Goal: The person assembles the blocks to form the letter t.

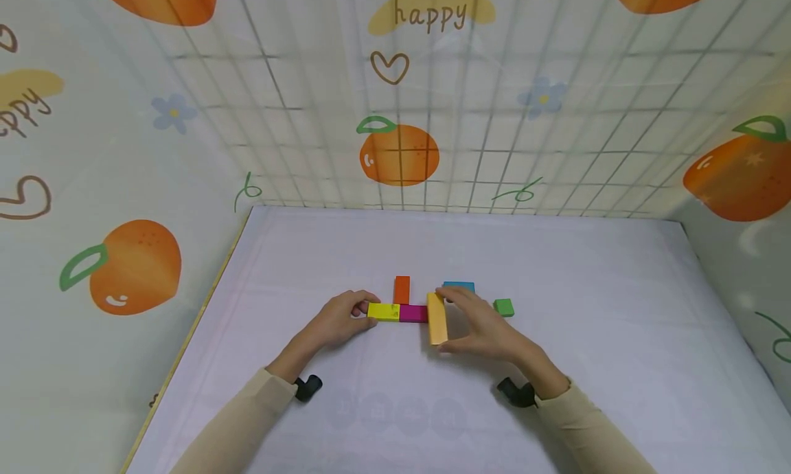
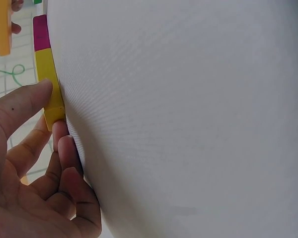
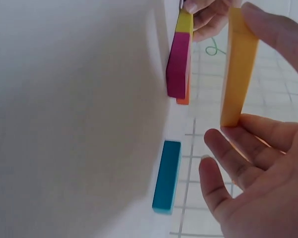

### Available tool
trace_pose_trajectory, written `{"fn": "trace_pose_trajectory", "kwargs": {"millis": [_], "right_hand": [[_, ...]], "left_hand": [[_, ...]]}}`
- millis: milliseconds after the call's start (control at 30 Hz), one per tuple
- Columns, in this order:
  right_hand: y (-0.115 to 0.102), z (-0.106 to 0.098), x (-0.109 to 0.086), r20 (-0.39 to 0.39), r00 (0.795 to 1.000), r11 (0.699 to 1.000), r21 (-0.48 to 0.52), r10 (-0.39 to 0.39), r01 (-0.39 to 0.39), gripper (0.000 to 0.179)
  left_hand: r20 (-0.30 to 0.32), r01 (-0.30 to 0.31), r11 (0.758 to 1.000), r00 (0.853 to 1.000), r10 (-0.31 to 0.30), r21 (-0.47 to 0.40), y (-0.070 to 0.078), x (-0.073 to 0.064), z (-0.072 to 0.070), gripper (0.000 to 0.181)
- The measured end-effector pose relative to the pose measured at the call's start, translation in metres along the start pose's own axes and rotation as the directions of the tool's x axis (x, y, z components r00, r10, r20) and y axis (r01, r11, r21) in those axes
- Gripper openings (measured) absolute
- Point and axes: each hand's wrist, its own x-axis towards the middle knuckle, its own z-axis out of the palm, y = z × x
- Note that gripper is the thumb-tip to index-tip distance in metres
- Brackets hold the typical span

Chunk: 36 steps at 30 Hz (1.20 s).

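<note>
In the head view we see the left hand [image 1: 342, 317] pinching the yellow block [image 1: 383, 312], whose end meets the magenta block [image 1: 413, 314]; the red-orange block [image 1: 402, 290] lies just beyond them. The right hand [image 1: 485, 325] grips the amber block [image 1: 437, 319] by its two ends, near the blue block [image 1: 459, 286] and green block [image 1: 504, 308]. From the left wrist, we see the thumb [image 2: 27, 104] against the yellow block. From the right wrist, we find the amber block held above the white tabletop [image 3: 79, 124].

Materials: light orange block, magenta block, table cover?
Light orange block: painted wood or plastic, can't tell which; satin-looking: smooth, even colour, no visible grain. Magenta block: likely the same; fairly matte, no sharp highlights. Table cover: probably cloth, matte; the left wrist view shows fine ribbed texture.
</note>
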Motion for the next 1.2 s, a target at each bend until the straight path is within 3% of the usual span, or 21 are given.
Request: {"fn": "trace_pose_trajectory", "kwargs": {"millis": [400,1200], "right_hand": [[-0.012,0.016,0.008,0.014,0.998,0.998,0.000,0.060,-0.060,0.093],[-0.030,0.044,0.013,0.052,0.999,1.000,0.014,-0.009,0.008,0.091]], "left_hand": [[0.002,-0.024,1.000,1.000,0.024,0.014,-0.001,0.003,0.000,0.034],[-0.006,-0.050,0.998,0.999,0.050,0.022,-0.001,0.002,-0.001,0.031]]}}
